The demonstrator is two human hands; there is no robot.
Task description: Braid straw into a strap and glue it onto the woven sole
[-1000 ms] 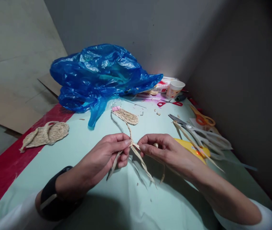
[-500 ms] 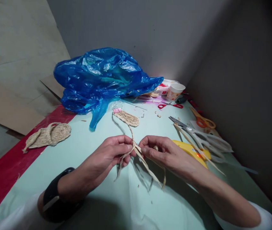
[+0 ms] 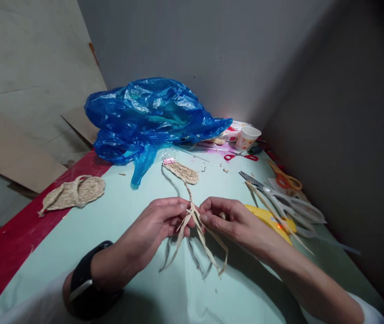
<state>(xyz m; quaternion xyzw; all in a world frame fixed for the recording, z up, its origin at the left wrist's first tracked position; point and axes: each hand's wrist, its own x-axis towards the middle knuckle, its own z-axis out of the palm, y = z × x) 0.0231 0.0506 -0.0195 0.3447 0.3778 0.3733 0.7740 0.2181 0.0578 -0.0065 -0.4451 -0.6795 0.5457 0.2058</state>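
Observation:
Between my hands is a thin straw braid [image 3: 189, 193] whose loose strands [image 3: 200, 238] fan out downward over the table. My left hand [image 3: 164, 216] pinches the braid's working end from the left, fingers curled behind it. From the right, my right hand [image 3: 225, 217] grips a strand between thumb and fingers. Beyond them the braid runs up to a small coiled straw sole [image 3: 182, 172] lying flat, with a pink clip [image 3: 169, 161] at its far left end. A woven straw slipper [image 3: 77, 192] with a strap lies at the left, apart from my hands.
A crumpled blue plastic bag [image 3: 151, 119] fills the back. To the right lie large scissors [image 3: 269, 191], orange-handled scissors [image 3: 284, 176], a yellow glue gun [image 3: 273, 221] and a straw strip. Red scissors [image 3: 241, 156] and a paper cup [image 3: 247, 137] are near the wall.
The view has shifted slightly, so everything sits a little lower. The loose strands hang differently, with one now swung down between my hands. Both hands still hold the braid.

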